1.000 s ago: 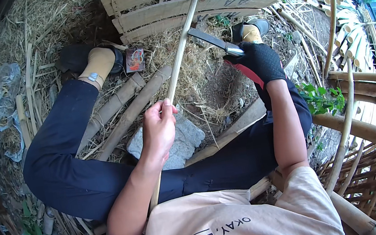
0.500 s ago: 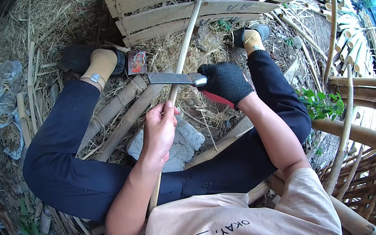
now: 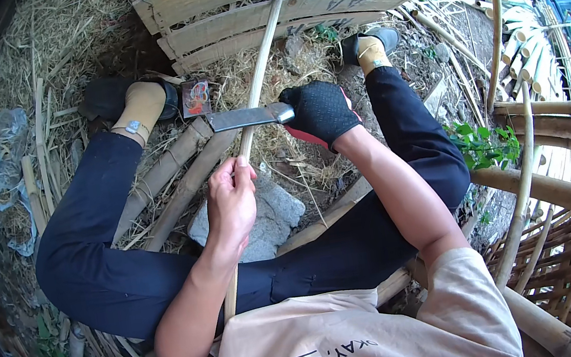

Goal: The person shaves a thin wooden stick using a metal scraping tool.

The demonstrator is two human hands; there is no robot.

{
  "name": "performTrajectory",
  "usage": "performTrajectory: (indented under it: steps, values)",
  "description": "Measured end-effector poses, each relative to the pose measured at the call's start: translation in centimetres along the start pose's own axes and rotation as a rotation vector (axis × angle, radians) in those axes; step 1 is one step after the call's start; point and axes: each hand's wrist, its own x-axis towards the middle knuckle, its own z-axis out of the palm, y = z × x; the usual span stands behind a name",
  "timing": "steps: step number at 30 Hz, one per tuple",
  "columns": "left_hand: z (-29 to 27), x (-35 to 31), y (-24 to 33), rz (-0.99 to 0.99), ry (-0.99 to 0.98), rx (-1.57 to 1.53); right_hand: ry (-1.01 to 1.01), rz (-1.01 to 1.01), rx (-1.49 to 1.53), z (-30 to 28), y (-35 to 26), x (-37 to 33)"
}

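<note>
A long pale bamboo strip [image 3: 262,72] slants from a wooden crate down to my waist. My bare left hand [image 3: 232,199] is closed round it, thumb and fingers pinching it just below the blade. In a black glove with red at the palm edge, my right hand [image 3: 321,112] grips a knife [image 3: 242,118] by its handle, which the fingers hide. The broad, square-ended blade lies across the strip and touches it, pointing left. Under my left hand sits a grey stone [image 3: 273,218] between my legs.
The slatted wooden crate [image 3: 221,30] stands ahead, at the strip's far end. Thick bamboo pieces [image 3: 181,186] and a small red packet [image 3: 196,98] lie near my left foot. Bamboo poles [image 3: 558,195] and a woven basket [image 3: 557,264] are at the right. Straw covers much of the ground.
The knife and gloved hand have shifted slightly left in the picture, as has most of the scene. My left hand sits a little lower, still holding the strip.
</note>
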Motion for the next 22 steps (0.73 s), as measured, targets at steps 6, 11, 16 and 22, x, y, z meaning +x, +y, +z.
performTrajectory:
  steps: [6,11,16,22]
  values:
    - [0.0,-1.1,0.2,-0.050,-0.038,-0.068,0.130,0.291,0.024,-1.6,6.9,1.7]
    - [0.7,-0.7,-0.3,-0.054,-0.050,-0.124,0.085,0.145,0.123,-2.2,3.2,-0.1]
    - [0.3,-0.3,-0.3,-0.136,-0.043,-0.166,-0.094,-0.033,0.096,-1.5,0.4,-0.8]
    - [0.6,-0.5,-0.7,-0.057,-0.009,-0.054,-0.155,-0.023,0.045,-1.2,-0.4,-1.1]
